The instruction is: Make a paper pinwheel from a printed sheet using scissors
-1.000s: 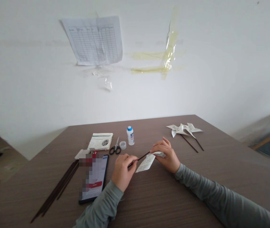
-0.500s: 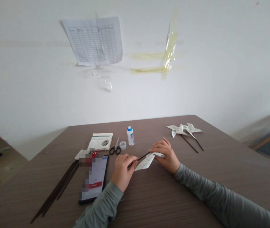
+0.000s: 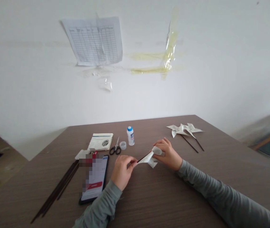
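Pinching one tip of the folded paper (image 3: 145,159) in the left grip (image 3: 122,171) and squeezing it farther along in the right grip (image 3: 169,155). Held between the two, beside a thin dark stick (image 3: 142,158), over the bench (image 3: 149,202), on the near side of the white bottle (image 3: 130,137). With two paper pinwheels (image 3: 178,129) right of the bottle.

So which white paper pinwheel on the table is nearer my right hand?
The left white paper pinwheel; the other white paper pinwheel lies farther right, farther from your right hand.
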